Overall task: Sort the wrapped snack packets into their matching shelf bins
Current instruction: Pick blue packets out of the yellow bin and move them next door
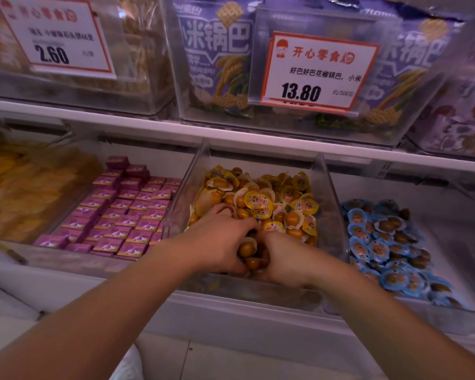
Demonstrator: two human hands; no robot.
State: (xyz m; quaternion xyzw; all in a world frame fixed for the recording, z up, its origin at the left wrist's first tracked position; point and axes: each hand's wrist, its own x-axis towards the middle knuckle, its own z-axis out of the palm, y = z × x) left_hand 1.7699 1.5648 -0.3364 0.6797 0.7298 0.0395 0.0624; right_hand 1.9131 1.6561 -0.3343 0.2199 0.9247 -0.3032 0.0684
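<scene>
A clear middle bin (330, 204) on the lower shelf holds several yellow-lidded packets (258, 202) with orange-brown snacks inside. Both my hands are inside the front of this bin, pressed together. My left hand (220, 237) curls over a cluster of the orange packets (248, 249), and my right hand (279, 256) closes on the same cluster from the right. To the right, another bin holds blue-lidded packets (387, 242) with darker brown snacks.
Left of the middle bin lie rows of small pink boxes (115, 215), and further left a bin of yellow packets (25, 187). The upper shelf (148, 127) carries clear bins of purple bags (217, 58) with price cards (318, 69). White floor tiles show below.
</scene>
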